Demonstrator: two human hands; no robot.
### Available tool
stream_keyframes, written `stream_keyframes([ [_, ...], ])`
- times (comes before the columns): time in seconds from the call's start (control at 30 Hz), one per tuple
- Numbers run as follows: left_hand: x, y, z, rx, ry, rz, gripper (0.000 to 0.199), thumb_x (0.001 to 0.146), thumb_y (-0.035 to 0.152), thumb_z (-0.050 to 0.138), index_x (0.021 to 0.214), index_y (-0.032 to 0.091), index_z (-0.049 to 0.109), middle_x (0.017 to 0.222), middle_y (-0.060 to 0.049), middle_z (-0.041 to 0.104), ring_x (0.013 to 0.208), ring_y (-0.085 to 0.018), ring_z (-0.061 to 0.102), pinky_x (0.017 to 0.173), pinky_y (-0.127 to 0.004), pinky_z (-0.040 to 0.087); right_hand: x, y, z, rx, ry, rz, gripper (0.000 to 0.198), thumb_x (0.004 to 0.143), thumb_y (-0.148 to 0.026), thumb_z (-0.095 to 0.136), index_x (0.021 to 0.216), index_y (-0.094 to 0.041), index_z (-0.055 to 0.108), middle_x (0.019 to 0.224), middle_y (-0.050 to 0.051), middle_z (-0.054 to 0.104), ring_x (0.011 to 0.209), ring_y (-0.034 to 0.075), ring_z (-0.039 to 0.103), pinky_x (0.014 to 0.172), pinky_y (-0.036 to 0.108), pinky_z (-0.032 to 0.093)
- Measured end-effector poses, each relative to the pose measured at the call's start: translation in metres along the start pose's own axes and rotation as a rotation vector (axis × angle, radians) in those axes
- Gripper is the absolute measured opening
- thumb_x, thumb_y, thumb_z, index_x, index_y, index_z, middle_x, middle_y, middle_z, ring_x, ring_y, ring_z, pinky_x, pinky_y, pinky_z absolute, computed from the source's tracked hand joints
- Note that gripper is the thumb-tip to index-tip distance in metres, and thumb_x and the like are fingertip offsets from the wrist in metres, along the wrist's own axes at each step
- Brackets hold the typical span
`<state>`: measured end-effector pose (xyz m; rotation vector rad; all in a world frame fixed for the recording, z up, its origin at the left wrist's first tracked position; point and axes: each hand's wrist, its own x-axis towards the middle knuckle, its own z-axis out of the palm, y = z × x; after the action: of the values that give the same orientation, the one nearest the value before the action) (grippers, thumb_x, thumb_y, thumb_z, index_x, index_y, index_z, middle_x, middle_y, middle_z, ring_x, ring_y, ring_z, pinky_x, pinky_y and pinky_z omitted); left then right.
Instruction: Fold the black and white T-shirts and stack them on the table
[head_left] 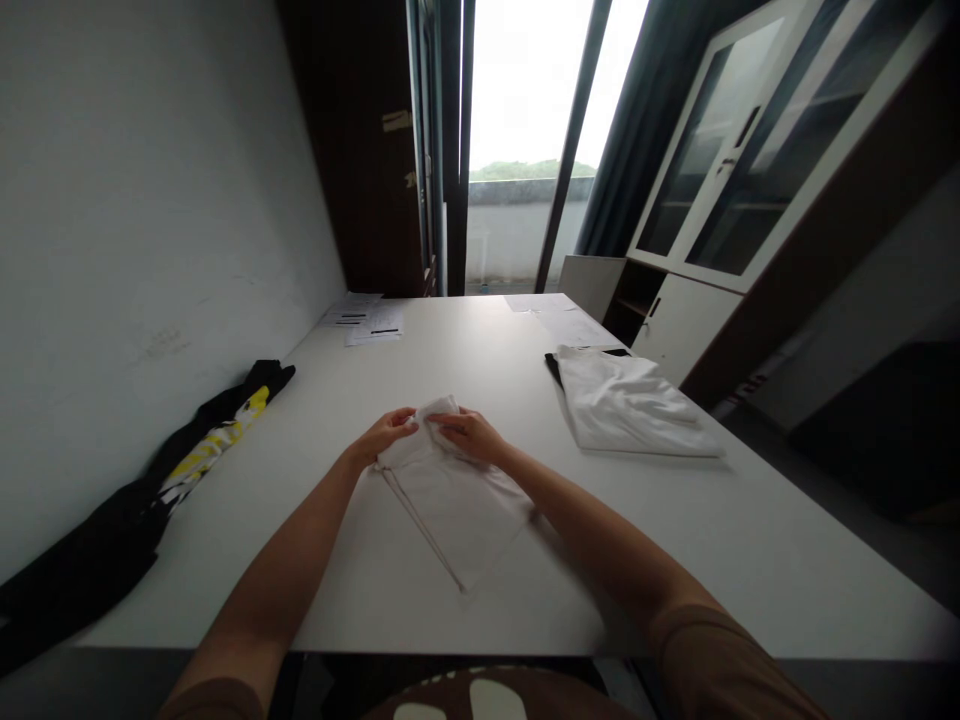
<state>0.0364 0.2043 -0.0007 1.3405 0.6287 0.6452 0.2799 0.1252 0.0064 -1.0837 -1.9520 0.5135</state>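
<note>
A folded white cloth [457,510] lies at an angle on the table in front of me, its layered edges showing along the left side and a corner pointing toward me. My left hand [386,435] pinches the far left end of it between thumb and fingers. At the far end, my right hand [472,435] grips the fabric too, its fingers reaching across a turned-up part. Whether the cloth is a garment or a bag, I cannot tell.
The white table [465,365] stands against the left wall. A folded white garment [634,405] rests on something black at the right. Black clothing with a yellow and white print [214,450] lies along the wall. Paper sheets [375,325] and more sheets [570,325] occupy the far end.
</note>
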Motion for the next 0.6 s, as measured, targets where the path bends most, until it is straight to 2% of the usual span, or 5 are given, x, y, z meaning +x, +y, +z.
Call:
stream_keyframes([
  [0.27, 0.001, -0.003, -0.002, -0.052, 0.012, -0.031, 0.055, 0.068, 0.040, 0.092, 0.114, 0.017, 0.075, 0.105, -0.009, 0.077, 0.084, -0.021, 0.071, 0.076, -0.029, 0.054, -0.001, 0.007, 0.002, 0.082, -0.086, -0.040, 0.030, 0.093, -0.029, 0.062, 0.118, -0.027, 0.080, 0.109, 0.008, 0.070, 0.090, 0.020, 0.065, 0.085, 0.030, 0.049],
  [0.33, 0.001, -0.003, -0.001, -0.050, 0.018, -0.025, 0.054, 0.067, 0.040, 0.092, 0.113, 0.017, 0.076, 0.106, -0.009, 0.077, 0.085, -0.021, 0.071, 0.077, -0.029, 0.053, -0.001, 0.010, 0.003, 0.110, -0.112, -0.031, 0.030, 0.093, -0.031, 0.063, 0.116, -0.025, 0.080, 0.107, 0.007, 0.070, 0.085, 0.018, 0.063, 0.079, 0.028, 0.049],
  [0.5, 0.000, -0.003, -0.001, -0.054, 0.030, -0.019, 0.057, 0.069, 0.041, 0.091, 0.118, 0.017, 0.075, 0.108, -0.009, 0.077, 0.087, -0.022, 0.071, 0.078, -0.030, 0.053, -0.002, 0.008, 0.001, 0.048, -0.134, 0.017, 0.038, 0.094, -0.031, 0.059, 0.128, -0.023, 0.075, 0.080, -0.001, 0.066, 0.062, 0.010, 0.047, 0.064, 0.023, 0.041],
  [0.6, 0.001, -0.004, -0.002, -0.071, 0.024, -0.010, 0.059, 0.069, 0.040, 0.091, 0.121, 0.017, 0.073, 0.110, -0.010, 0.076, 0.088, -0.022, 0.071, 0.079, -0.030, 0.053, -0.002, 0.004, 0.000, 0.033, -0.094, 0.001, 0.040, 0.094, -0.031, 0.059, 0.131, -0.023, 0.072, 0.085, 0.001, 0.070, 0.064, 0.011, 0.049, 0.067, 0.023, 0.042],
])
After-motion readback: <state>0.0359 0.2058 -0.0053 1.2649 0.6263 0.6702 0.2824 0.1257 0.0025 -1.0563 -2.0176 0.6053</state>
